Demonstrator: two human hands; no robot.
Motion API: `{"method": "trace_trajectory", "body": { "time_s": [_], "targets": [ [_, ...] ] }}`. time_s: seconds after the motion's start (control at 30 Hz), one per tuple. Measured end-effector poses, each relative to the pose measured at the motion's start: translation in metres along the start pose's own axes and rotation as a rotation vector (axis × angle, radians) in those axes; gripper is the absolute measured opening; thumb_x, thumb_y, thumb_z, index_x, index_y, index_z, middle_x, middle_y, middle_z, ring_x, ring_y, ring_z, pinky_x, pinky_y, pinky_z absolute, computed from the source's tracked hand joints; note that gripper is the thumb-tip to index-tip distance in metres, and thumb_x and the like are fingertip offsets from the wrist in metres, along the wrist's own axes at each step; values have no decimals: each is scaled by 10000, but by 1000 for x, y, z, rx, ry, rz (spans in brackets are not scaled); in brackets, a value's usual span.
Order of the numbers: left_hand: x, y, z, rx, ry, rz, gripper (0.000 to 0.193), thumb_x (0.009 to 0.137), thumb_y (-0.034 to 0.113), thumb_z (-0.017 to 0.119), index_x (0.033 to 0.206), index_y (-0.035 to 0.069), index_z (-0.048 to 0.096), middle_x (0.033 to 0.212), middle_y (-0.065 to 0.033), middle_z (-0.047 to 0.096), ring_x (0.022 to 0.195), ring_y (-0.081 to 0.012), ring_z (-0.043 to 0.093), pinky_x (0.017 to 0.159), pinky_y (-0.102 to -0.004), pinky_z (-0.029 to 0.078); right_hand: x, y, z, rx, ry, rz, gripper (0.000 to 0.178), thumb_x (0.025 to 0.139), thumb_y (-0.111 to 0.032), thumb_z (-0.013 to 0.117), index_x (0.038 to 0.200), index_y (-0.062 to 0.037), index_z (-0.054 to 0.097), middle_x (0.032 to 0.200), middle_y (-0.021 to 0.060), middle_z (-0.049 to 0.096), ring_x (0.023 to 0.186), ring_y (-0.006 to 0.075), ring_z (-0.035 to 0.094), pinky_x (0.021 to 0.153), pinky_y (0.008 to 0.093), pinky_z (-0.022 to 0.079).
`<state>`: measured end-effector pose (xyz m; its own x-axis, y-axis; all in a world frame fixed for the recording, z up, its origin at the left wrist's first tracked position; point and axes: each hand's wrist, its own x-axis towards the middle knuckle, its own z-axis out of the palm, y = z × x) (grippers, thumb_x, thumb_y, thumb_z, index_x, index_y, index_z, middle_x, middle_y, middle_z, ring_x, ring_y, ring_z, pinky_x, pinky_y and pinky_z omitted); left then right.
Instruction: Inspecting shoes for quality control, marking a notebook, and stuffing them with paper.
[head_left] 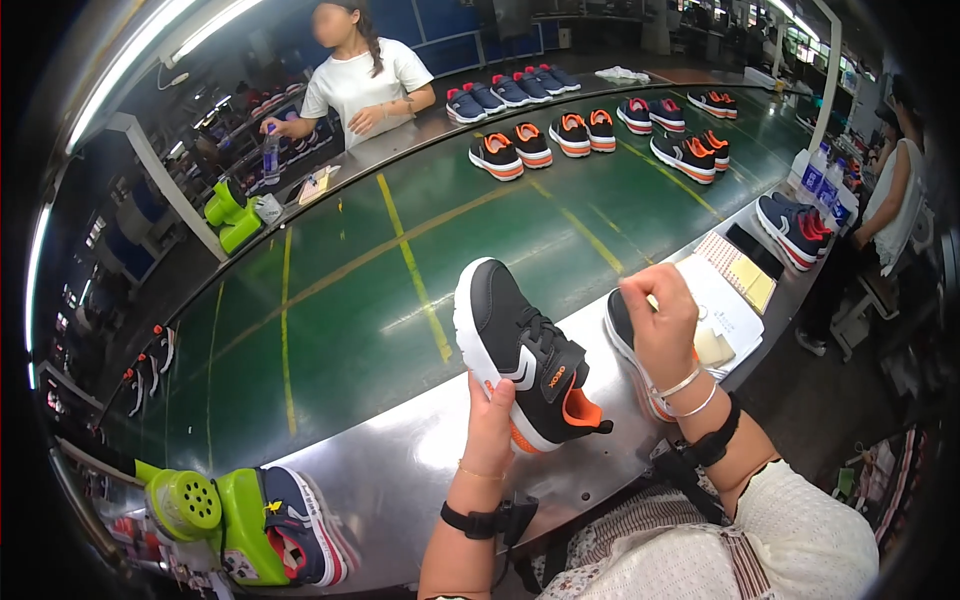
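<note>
Black sneaker (520, 355) with orange lining and white sole, held tilted, toe up; second shoe (625, 335) apparently behind.

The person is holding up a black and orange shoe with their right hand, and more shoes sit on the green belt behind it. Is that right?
Not quite. The head view shows the left hand holding up the black and orange shoe, not the right. The right hand is raised beside another shoe. More shoes do sit on the green belt behind.
</note>
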<state>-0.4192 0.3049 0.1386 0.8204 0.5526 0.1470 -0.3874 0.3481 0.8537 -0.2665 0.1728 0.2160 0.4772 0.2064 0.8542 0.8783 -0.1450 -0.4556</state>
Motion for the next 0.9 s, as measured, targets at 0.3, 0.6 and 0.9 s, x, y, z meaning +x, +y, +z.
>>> {"method": "trace_trajectory", "body": {
  "time_s": [0.3,0.6,0.9],
  "targets": [
    [-3,2,19,-19,65,-38,673,859,260,562,1372,93,159,1266,-98,399,1159,-206,419,954,-341,370,-32,-32,3,101,-434,-334,323,627,-168,754,882,-51,596,883,75,566,852,261,547,762,350,451],
    [-8,-4,12,-352,-47,-186,505,919,343,434,1306,37,331,1230,-139,485,1100,-244,510,943,-371,419,-1,13,-3,172,-159,410,99,759,-41,620,786,-3,534,878,99,546,709,250,538,675,330,460],
    [-4,0,21,-466,-160,-489,597,928,457,287,1298,-9,339,1234,-214,458,1122,-317,488,963,-432,409,-7,-5,-8,348,-572,-54,249,706,-98,667,936,-33,599,848,93,562,737,235,570,650,294,474]
  ]
}}
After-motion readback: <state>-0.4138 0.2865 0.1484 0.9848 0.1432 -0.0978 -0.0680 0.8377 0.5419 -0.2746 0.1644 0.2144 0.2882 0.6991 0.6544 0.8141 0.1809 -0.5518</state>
